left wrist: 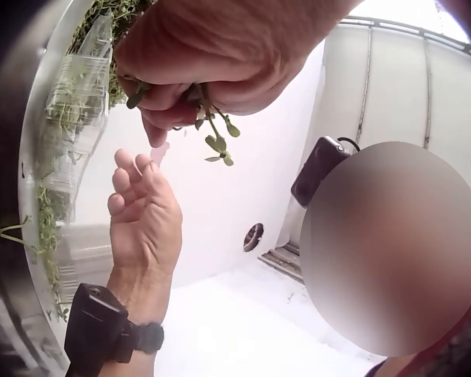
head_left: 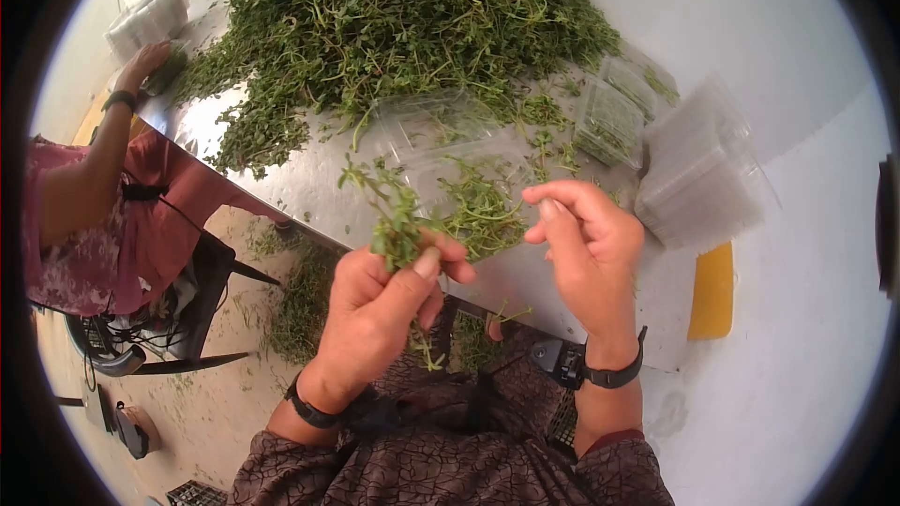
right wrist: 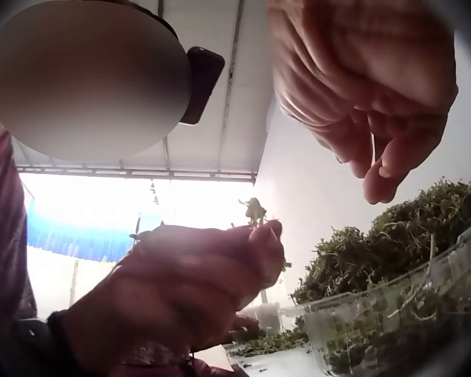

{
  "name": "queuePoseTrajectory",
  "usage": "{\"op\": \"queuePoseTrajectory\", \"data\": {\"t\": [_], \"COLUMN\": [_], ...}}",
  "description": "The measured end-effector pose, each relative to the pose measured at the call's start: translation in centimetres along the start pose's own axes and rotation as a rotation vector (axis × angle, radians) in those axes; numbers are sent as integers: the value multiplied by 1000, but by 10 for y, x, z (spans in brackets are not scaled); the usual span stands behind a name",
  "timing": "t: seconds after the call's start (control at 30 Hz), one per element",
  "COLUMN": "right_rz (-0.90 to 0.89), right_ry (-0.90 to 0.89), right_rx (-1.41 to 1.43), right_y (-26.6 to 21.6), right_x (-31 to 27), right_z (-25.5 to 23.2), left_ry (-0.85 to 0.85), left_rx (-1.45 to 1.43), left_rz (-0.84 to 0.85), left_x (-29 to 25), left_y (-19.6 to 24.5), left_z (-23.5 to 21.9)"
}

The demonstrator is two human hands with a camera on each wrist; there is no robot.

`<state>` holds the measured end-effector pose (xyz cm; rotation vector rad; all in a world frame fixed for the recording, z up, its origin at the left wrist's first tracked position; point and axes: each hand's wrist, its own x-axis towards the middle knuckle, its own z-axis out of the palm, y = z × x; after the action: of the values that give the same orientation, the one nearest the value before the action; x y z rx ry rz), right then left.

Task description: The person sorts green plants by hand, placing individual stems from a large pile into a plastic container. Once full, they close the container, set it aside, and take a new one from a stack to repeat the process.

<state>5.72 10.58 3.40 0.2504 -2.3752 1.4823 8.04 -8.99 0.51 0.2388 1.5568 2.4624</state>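
My left hand (head_left: 375, 314) pinches a small bunch of green sprigs (head_left: 396, 225) between thumb and fingers, with leaves above the grip and a stem hanging below. In the left wrist view, leaves (left wrist: 220, 148) stick out under that hand (left wrist: 212, 55). My right hand (head_left: 595, 253) is held to the right of it, fingers loosely bent, with nothing visible in them. Beyond both hands, an open clear plastic box (head_left: 412, 164) on the metal table holds loose sprigs (head_left: 483, 211).
A large heap of greens (head_left: 403, 19) covers the table's far part. Filled clear boxes (head_left: 609, 122) and a stack of clear containers (head_left: 703, 169) stand at right. Another person's arm (head_left: 94, 169) reaches the table at left, near a black chair (head_left: 211, 290).
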Motion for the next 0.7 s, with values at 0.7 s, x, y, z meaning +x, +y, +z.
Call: {"op": "queuePoseTrajectory", "data": {"t": [0.7], "right_rz": [-598], "right_ry": [-24], "right_rx": [-416], "right_y": [-25], "right_x": [-9], "right_z": [-33], "left_ry": [-357], "left_rx": [507], "left_rz": [87], "left_x": [5], "left_y": [-21], "left_z": [30]}}
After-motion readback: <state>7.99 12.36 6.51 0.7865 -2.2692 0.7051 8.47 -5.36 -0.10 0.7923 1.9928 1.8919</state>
